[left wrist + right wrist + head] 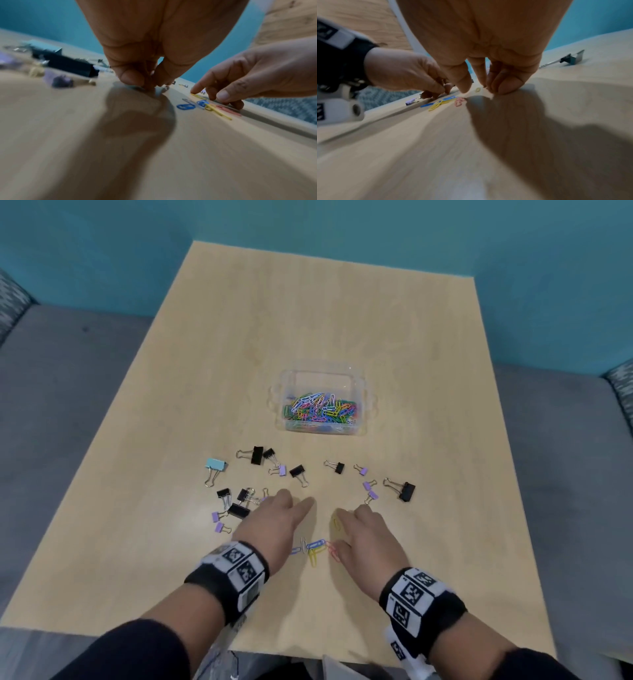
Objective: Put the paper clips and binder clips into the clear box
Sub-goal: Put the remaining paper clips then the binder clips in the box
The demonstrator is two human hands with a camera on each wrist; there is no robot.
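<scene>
The clear box (322,379) stands mid-table, full of coloured paper clips (320,409). Several loose paper clips (315,547) (202,106) (441,102) lie between my hands. My right hand (352,513) (479,88) touches the table, its index finger on a yellow clip (336,523) (199,96); it holds nothing. My left hand (296,499) (150,83) has its fingertips bunched on the table beside a cluster of binder clips; a grip does not show. Black (406,490), purple (368,484) and light blue (215,465) binder clips are scattered in front of the box.
The wooden table (342,313) ends close under my wrists at its near edge (376,657). Grey cushioned seating (51,405) flanks it on both sides, with a teal wall behind. Bare tabletop lies beyond the box.
</scene>
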